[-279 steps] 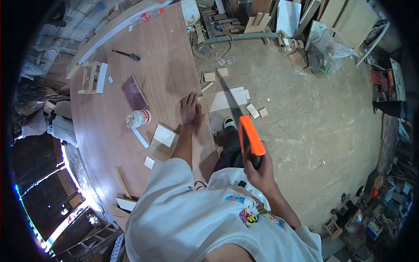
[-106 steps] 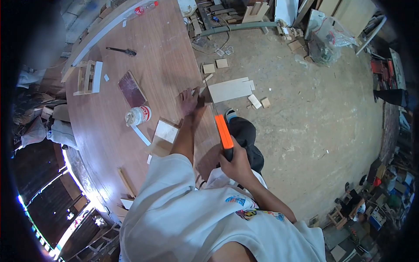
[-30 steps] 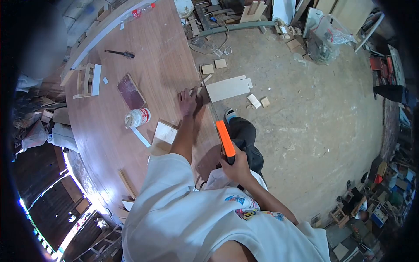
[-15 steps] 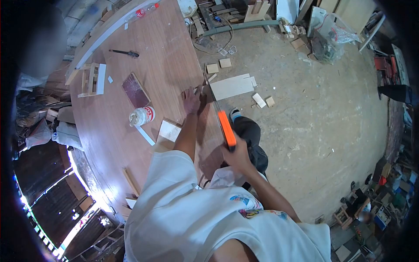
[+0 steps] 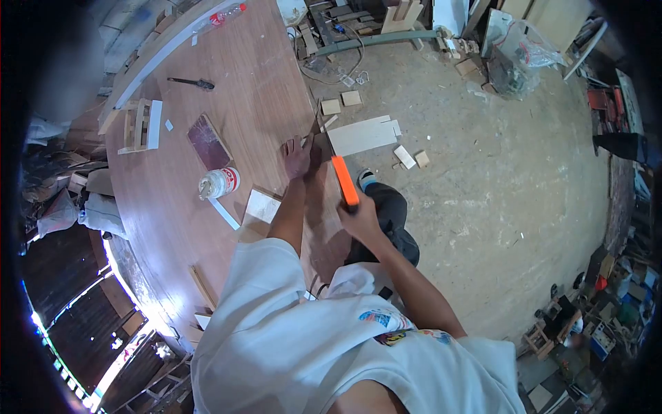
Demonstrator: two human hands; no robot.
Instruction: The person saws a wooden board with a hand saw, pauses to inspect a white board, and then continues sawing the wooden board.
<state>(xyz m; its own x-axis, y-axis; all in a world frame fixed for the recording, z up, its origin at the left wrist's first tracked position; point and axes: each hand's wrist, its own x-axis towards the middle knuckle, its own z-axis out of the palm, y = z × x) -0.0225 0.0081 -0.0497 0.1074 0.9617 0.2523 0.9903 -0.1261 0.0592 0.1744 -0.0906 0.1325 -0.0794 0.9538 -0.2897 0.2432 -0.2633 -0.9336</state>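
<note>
My right hand [image 5: 358,215] is wrapped round the orange handle of a handsaw [image 5: 345,181]. Its thin blade runs forward along the near side edge of the wooden table [image 5: 252,83]. My left hand [image 5: 297,160] lies on the tabletop by that edge, fingers stretched forward, left of the blade. A small piece of wood seems to lie by the fingertips, but shadow and the hand hide most of it. Beyond and below the blade, a pale board [image 5: 365,136] lies on the floor.
On the table are a white jar [image 5: 219,183], a dark red block [image 5: 209,142], a pale wooden block [image 5: 262,206], a small wooden frame [image 5: 140,125], a black tool [image 5: 192,83] and a plastic bottle [image 5: 227,14]. Wood offcuts [image 5: 405,156] and a plastic bag [image 5: 516,65] lie on the floor.
My right hand and the saw have moved forward, away from my body, along the table edge. The left hand stays in place; the whole view has shifted slightly.
</note>
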